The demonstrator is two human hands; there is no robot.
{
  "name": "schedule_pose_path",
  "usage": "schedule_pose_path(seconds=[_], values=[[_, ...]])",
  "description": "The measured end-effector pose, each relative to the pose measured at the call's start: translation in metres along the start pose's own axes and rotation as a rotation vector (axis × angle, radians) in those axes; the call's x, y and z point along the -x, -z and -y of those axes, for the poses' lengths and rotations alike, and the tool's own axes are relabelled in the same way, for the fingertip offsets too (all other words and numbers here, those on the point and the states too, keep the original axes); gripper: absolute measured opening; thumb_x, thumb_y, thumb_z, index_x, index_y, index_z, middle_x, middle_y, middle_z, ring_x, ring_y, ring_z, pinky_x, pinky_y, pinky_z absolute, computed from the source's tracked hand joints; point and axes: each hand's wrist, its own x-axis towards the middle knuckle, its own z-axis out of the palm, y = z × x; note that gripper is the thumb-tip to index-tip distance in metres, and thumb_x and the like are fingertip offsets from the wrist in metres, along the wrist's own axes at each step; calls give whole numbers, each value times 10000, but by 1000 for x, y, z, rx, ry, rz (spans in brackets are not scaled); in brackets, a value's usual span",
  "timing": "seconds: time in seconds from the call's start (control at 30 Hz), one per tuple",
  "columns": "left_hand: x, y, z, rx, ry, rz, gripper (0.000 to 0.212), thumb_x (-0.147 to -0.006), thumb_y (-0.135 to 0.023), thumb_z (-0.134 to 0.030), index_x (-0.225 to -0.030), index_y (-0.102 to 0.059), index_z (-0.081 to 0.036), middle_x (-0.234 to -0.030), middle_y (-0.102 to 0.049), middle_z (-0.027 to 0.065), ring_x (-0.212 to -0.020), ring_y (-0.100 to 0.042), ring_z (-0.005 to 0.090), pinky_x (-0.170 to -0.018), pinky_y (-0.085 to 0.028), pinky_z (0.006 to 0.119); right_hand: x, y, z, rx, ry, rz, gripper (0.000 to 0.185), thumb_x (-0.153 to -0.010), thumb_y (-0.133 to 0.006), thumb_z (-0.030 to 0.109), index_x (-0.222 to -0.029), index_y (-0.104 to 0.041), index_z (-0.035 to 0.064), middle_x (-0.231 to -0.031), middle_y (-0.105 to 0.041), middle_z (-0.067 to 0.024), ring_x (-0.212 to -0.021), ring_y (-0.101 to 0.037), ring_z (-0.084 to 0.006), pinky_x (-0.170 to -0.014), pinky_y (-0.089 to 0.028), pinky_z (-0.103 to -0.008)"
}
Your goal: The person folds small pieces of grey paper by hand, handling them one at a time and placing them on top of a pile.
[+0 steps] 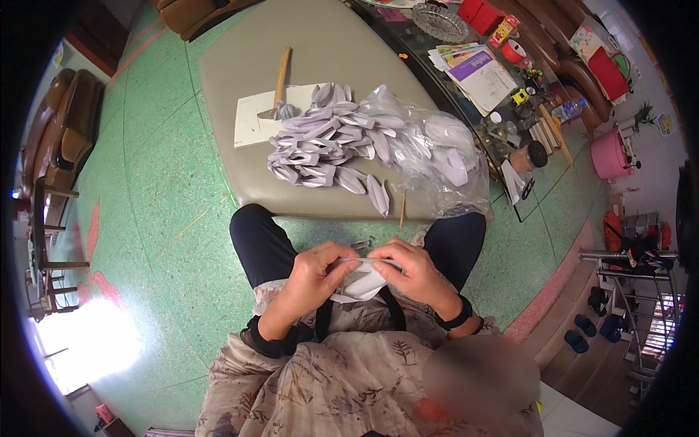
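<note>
A folded white paper piece (365,283) is pinched between my left hand (322,270) and my right hand (407,270), above the lap, with thumbs on its near face and fingers behind its upper edge. Beyond the knees, a heap of pale folded paper pieces (322,139) lies on a padded bench (246,60). To its right is a clear plastic bag (437,153) with some pale pieces in it. A wooden-handled tool (282,74), its lower end wrapped in grey material, rests on a white board (251,123). A thin stick (403,210) lies at the bench's near edge.
A dark glass-topped table (475,117) along the bench's right side carries papers (483,79), a glass ashtray (440,23), a dark-lidded jar (527,157) and a plastic bottle (568,110). Green floor (164,164) shows at left. Steps with slippers (576,341) are at lower right.
</note>
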Motion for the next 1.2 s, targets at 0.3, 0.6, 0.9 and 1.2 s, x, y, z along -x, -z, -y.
schedule_pose_path(seconds=[0.3,0.6,0.9,1.2], values=[[-4,-14,20,642,19,-61,207,-763,-678,-1,-900,-523,-1,-854,-590,53,-650,-553,64,-575,-462,182,-1,-4,9,148,38,32,149,-706,-579,-5,-832,-502,8,-698,-535,-124,-545,-546,-268,-501,-427,-336],[0,-20,17,442,-134,-176,125,-792,-660,-17,-873,-565,-10,-753,-565,-22,-661,-511,23,-572,-419,161,-2,-11,7,127,93,-24,123,-753,-604,21,-832,-509,22,-576,-524,-99,-467,-538,-228,-438,-402,-320],[1,-11,15,463,64,-12,144,-782,-668,-24,-888,-571,-7,-931,-579,24,-766,-551,68,-664,-458,198,-4,-11,7,180,169,-64,139,-738,-618,17,-830,-516,32,-591,-547,-98,-486,-568,-234,-439,-418,-319],[-3,-2,11,828,240,71,89,-787,-643,-9,-868,-611,10,-934,-610,41,-761,-549,81,-730,-454,234,-1,-19,-7,169,192,-97,179,-719,-656,50,-867,-558,29,-583,-536,-71,-450,-527,-191,-426,-397,-298]])
